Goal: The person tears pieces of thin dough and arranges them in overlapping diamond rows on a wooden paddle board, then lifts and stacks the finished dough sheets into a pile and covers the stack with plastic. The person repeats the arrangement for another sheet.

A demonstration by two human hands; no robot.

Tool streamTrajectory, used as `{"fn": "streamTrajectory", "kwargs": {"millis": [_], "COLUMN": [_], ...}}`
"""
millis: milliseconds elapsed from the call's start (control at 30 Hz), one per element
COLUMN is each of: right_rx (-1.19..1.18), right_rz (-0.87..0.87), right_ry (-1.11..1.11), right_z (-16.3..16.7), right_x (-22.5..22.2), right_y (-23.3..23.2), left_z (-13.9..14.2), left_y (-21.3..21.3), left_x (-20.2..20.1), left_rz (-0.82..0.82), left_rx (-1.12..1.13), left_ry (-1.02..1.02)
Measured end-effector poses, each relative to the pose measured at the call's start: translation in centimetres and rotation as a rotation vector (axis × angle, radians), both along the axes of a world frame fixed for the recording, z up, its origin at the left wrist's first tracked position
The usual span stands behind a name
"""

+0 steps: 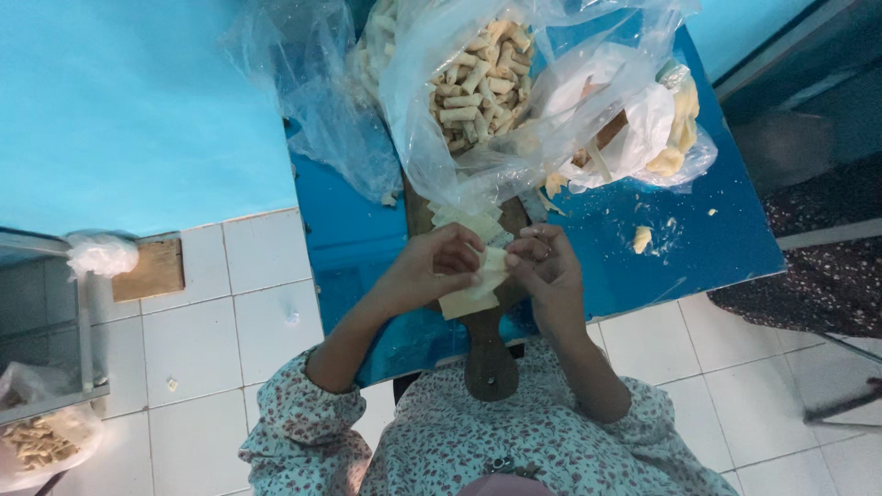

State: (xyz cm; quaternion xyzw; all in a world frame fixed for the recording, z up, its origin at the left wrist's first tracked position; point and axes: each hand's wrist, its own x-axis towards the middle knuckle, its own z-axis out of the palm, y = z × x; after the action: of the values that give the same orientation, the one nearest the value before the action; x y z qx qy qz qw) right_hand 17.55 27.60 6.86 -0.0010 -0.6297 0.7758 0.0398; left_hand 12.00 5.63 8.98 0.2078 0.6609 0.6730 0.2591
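Head view: my left hand [432,266] and right hand [542,266] both pinch a half-folded pastry sheet [473,292] over the wooden board [487,354] at the table's [717,239] near edge, finished rolls [478,83] bagged at the far edge, more sheets [469,220] left

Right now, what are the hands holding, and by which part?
Both hands, left and right, pinch a pale dough sheet at its upper edge, above the wooden board.
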Motion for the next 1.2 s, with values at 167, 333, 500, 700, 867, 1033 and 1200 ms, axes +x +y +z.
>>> {"fn": "streamTrajectory", "kwargs": {"millis": [167, 333, 500, 700, 867, 1033, 1200], "right_rx": [0.173, 0.175, 0.173, -0.017, -0.07, -0.071, -0.027], "right_rz": [0.143, 0.139, 0.049, 0.025, 0.021, 0.015, -0.008], "right_ry": [0.103, 0.014, -0.105, -0.033, -0.064, -0.07, -0.063], "right_z": [-1.2, -1.3, -2.3, -1.2, -0.5, -1.0, -3.4], "right_x": [4.7, 8.3, 7.7, 11.4, 13.2, 12.4, 11.1], "right_y": [3.9, 7.6, 8.9, 11.9, 13.7, 15.0, 16.6], "left_z": [-1.0, 0.5, 1.4, 2.0, 0.4, -2.5, -5.2], "left_y": [4.0, 6.8, 7.7, 11.1, 12.8, 13.4, 14.8], "left_x": [5.4, 9.5, 9.3, 15.4, 20.1, 20.0, 18.8], "left_rz": [0.081, 0.094, 0.101, 0.309, 0.311, 0.293, 0.458], "left_rx": [0.013, 0.003, -0.091, -0.474, -0.715, -0.852, -0.737], "left_ry": [0.159, 0.247, 0.269, 0.73, 0.906, 1.147, 1.012]}}
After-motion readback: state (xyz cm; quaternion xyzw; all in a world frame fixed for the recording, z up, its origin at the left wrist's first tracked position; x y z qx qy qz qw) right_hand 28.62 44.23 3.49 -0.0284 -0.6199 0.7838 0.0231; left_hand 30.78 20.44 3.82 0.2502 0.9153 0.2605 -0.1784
